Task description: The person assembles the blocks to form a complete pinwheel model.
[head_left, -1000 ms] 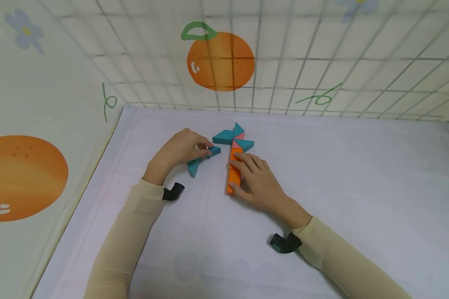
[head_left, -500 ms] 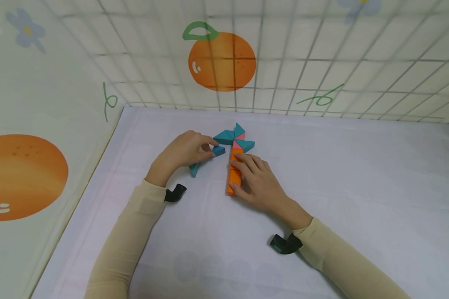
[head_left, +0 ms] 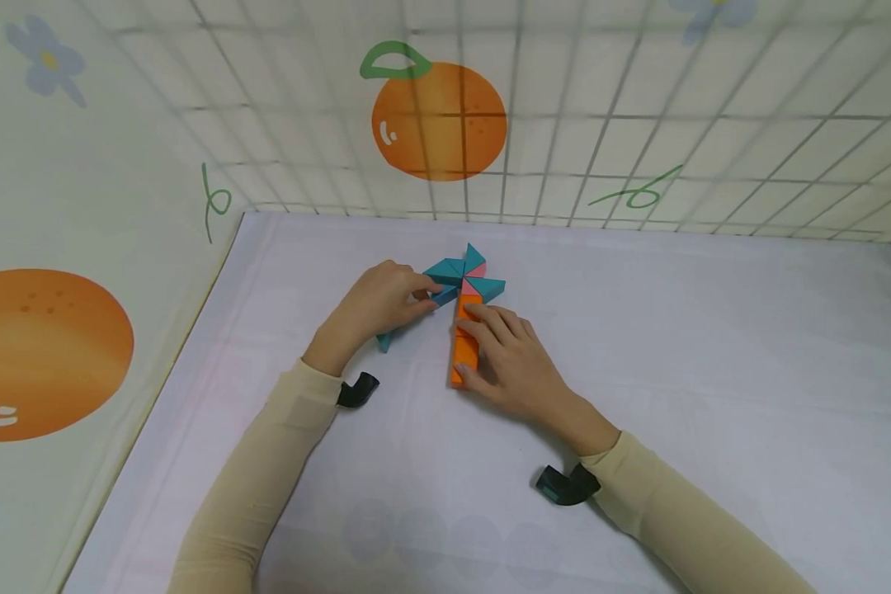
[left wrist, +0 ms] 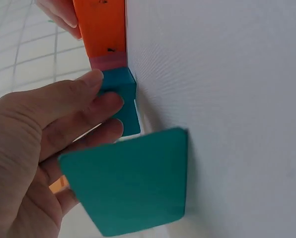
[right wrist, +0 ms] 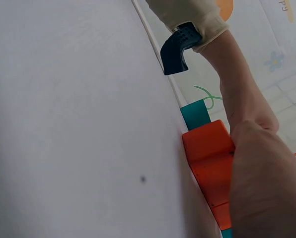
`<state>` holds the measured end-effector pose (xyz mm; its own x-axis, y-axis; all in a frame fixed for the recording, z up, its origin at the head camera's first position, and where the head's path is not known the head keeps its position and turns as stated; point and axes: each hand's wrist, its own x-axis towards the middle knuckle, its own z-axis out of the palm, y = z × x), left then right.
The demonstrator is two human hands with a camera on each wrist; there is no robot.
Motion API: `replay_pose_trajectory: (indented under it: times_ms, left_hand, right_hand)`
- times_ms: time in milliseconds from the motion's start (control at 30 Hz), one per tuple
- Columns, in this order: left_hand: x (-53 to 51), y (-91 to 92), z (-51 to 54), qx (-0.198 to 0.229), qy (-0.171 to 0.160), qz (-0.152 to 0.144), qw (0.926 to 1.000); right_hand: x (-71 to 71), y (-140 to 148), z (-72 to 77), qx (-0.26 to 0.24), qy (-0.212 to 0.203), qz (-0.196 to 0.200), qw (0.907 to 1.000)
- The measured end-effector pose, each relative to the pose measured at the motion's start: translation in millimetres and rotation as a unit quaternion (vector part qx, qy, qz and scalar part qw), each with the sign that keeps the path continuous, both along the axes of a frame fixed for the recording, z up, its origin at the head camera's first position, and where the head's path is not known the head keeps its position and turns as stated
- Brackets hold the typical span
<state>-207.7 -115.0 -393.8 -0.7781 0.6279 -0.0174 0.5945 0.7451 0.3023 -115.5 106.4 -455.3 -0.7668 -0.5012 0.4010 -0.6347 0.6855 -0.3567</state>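
Observation:
Between thumb and fingers, my left hand (head_left: 382, 307) pinches a blue triangular block (head_left: 444, 296). The block's tip is at the middle of a pinwheel of teal triangular blocks (head_left: 445, 271) and pink triangular blocks (head_left: 469, 286). In the left wrist view, the fingers partly cover the held block (left wrist: 128, 111). A loose teal block (head_left: 384, 341) lies under the left hand, mostly hidden from above. My right hand (head_left: 516, 367) holds a column of orange blocks (head_left: 466, 353) below the pinwheel, its fingers and thumb bent over it.
A white cloth covers the table (head_left: 676, 371). A grid panel (head_left: 601, 107) behind a sheet printed with an orange stands along the back edge, and a printed white sheet (head_left: 67, 206) hangs at the left. Black curved pieces (head_left: 568, 485) sit at both wrists.
My left hand has slid to the right with the blue block, bringing it from beside the pinwheel up to its middle. The right hand and the orange column have stayed put.

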Motion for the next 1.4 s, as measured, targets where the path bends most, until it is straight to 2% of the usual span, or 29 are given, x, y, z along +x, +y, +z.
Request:
replay_pose_trajectory:
  times_ms: [433,600,1033,1400]
  left_hand:
    - [-0.8,-2.9,0.5,0.015,-0.044,0.000,0.9989]
    - [-0.7,-2.4,-2.0,0.024,-0.032,-0.004,0.9992]
    - [1.5,2.1,-5.4,0.039,0.028,-0.012,0.9988]
    - [2.2,4.0,-4.8,0.032,0.022,-0.006,0.9992]
  right_hand:
    - [-0.1,0.4,0.6,0.001,-0.007,-0.001,1.0000]
    - [0.0,0.1,0.9,0.000,-0.002,0.001,1.0000]
    - [-0.5,0.2,-0.2,0.007,-0.006,-0.002,1.0000]
    - [0.1,0.3,-0.2,0.010,-0.011,-0.003,0.9999]
